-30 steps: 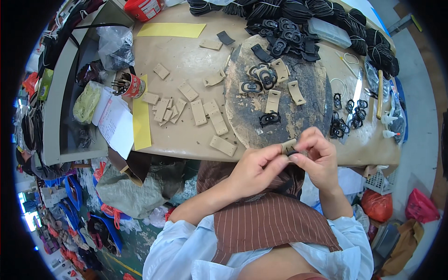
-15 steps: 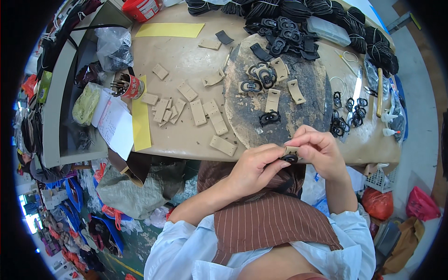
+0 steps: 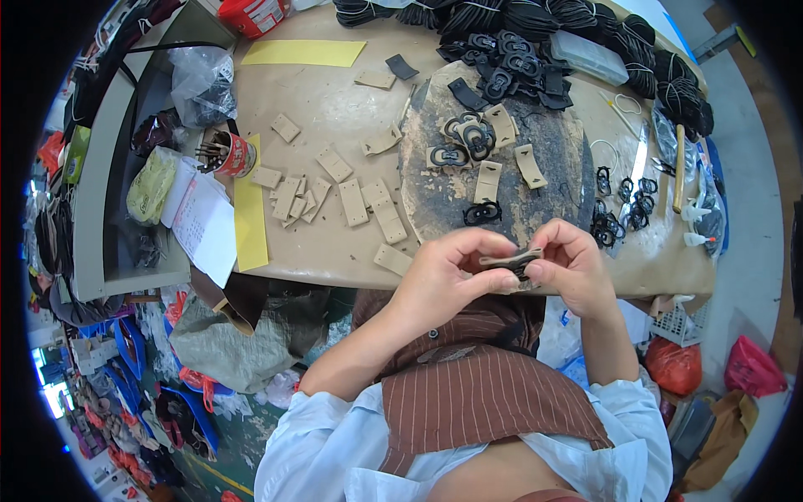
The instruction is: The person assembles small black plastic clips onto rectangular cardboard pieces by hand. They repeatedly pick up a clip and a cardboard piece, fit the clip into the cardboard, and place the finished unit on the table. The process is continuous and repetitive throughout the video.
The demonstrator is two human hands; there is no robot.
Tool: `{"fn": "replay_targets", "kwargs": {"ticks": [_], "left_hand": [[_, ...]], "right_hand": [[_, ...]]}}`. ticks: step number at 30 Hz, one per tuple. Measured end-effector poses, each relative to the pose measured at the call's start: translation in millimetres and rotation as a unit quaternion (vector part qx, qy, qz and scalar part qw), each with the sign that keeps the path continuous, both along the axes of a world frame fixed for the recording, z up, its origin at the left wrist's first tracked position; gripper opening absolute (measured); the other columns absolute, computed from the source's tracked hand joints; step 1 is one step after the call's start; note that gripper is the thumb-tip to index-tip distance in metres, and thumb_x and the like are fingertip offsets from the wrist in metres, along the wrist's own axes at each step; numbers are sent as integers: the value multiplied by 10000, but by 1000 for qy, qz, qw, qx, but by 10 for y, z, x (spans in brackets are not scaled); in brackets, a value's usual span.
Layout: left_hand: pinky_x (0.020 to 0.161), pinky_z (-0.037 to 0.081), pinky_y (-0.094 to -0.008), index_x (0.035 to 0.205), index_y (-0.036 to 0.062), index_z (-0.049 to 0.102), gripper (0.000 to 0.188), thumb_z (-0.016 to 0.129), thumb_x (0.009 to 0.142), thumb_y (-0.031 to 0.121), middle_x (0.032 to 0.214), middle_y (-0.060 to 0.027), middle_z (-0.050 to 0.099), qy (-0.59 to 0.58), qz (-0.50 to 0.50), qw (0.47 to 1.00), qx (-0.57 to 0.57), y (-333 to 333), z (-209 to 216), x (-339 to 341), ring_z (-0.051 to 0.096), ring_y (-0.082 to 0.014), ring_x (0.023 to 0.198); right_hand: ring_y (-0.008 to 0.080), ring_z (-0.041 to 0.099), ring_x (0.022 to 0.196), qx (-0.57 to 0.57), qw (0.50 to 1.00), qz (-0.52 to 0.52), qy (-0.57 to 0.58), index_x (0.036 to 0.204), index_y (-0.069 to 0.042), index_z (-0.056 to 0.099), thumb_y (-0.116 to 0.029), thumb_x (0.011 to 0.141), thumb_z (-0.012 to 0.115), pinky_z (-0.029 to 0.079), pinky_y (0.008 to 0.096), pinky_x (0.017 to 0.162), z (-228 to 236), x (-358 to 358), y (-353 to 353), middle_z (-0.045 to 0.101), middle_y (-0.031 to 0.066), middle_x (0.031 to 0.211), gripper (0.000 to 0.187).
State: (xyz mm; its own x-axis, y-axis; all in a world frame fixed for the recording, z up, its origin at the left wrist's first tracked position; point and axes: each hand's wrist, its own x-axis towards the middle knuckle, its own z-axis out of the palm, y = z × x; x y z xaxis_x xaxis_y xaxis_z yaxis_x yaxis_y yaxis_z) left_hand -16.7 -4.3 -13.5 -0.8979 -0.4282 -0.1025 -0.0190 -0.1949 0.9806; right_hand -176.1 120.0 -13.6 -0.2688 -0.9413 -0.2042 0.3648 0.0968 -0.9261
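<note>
Close to the table's front edge, my left hand (image 3: 452, 272) and my right hand (image 3: 573, 266) pinch a beige tab (image 3: 506, 258) from both sides. It is folded, with a black part at it that is partly hidden by my fingers. Just beyond lies a dark, worn round board (image 3: 552, 213). On this board rest several beige tabs with black buckles (image 3: 474, 138), a slotted beige tab (image 3: 530, 166), and a beige tab (image 3: 488, 180) touching a black buckle (image 3: 483, 212). Flat beige tabs (image 3: 353, 203) are scattered and heaped left of the board.
Black tabs with buckles (image 3: 514, 63) are piled on the board's far side. Loose black buckles (image 3: 640, 205) and a wooden-handled tool (image 3: 679, 167) lie to the right. Black cord bundles (image 3: 636, 38) line the back. At left stand a red cup of sticks (image 3: 238, 157) and papers (image 3: 203, 230).
The beige tab has turned in my fingers and now shows its folded edge. My left hand has shifted slightly left, its fingers now further around the tab; my right hand has re-gripped.
</note>
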Motion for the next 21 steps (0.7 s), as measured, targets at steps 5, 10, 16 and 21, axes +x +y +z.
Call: {"fn": "replay_targets", "kwargs": {"ticks": [5,10,16,21], "left_hand": [[703,478,-211,907,-30,626,187,675,726,-38,1037,-83,550,26,143,982,120,94,-54,-53,570,-92,809],[747,458,-226,899,-26,631,150,664,754,-5,986,-71,572,49,178,976,111,121,-107,-88,557,-95,833],[620,421,-179,903,-3,630,158,642,817,128,799,-6,572,46,128,982,133,34,-119,-163,526,-46,704],[623,437,-196,914,13,602,168,591,860,172,777,-2,585,-24,27,985,170,-5,21,-124,528,-55,684]], "right_hand": [[56,531,658,-21,992,-126,5,937,3,573,-8,768,662,440,182,598,-60,137,-34,592,20,785,191],[50,520,646,-30,985,-162,46,918,12,604,-48,800,639,428,179,592,-30,191,-94,597,16,763,137],[45,500,631,6,991,-113,70,897,4,596,-123,839,611,408,182,584,85,125,-123,570,-6,709,140],[57,489,637,22,996,-49,-76,871,-16,577,-171,866,580,406,197,591,167,15,-84,550,-9,733,155]]}}
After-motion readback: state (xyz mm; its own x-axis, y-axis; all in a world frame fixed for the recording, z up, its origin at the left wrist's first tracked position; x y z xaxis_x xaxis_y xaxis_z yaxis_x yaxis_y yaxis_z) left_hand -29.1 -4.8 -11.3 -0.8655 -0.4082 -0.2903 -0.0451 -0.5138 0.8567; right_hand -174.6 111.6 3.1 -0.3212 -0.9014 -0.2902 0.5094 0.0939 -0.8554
